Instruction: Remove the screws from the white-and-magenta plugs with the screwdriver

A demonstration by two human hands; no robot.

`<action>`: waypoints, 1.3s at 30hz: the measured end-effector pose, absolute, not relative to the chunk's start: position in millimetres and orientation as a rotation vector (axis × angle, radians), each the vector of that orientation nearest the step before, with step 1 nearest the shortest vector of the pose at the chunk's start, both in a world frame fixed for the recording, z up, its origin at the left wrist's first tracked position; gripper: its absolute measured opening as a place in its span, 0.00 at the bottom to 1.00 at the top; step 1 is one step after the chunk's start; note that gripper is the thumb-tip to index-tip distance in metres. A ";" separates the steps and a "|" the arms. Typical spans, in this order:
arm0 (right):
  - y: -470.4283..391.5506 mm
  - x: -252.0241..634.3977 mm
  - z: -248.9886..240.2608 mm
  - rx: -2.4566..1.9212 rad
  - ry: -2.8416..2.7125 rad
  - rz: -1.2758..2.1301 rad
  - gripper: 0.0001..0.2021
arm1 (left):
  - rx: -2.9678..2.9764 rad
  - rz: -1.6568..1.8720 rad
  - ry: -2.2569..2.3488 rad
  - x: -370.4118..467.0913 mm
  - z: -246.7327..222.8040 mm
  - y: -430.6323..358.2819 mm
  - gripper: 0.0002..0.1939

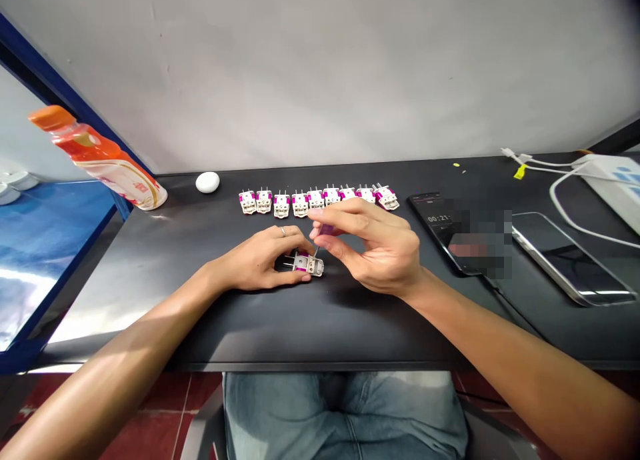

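Note:
On the dark table, my left hand (265, 259) grips a small white and purple plug part (309, 265) between thumb and fingers, its metal pins pointing left. Just to the right and above it, my right hand (373, 243) pinches a small screwdriver with a purple handle (326, 229). The thin shaft slants down to the plug part; whether its tip sits in a screw is too small to tell. Behind both hands stands a row of several similar plug parts (281, 205), pins upward, some partly hidden by my right hand.
An orange-capped bottle (113, 167) and a white egg-shaped object (207, 182) are at the back left. To the right lie a dark phone (435, 223), a second phone (570, 257) and a white power strip (613, 180) with cables. The table's front edge (330, 367) is near my lap.

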State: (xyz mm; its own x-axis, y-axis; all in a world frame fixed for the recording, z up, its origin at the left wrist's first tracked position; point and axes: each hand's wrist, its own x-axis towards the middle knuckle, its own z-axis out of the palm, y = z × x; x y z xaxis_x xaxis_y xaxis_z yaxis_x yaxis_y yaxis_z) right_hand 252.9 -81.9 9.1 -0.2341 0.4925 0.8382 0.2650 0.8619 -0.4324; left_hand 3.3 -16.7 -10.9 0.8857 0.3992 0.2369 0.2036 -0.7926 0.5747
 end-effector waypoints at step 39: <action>-84.4 252.5 3.4 -0.564 -1.730 0.401 0.22 | 2.501 0.482 0.405 2.7 -7.9 -17.2 0.18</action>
State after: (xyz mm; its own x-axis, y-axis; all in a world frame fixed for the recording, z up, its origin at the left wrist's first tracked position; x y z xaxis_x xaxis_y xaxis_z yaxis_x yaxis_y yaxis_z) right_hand 252.5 -84.4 3.4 -0.1707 0.5681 0.8050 0.1559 0.8223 -0.5473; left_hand 2.7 -17.2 -7.9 0.8901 0.3806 0.2506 0.1812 -0.8002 0.5717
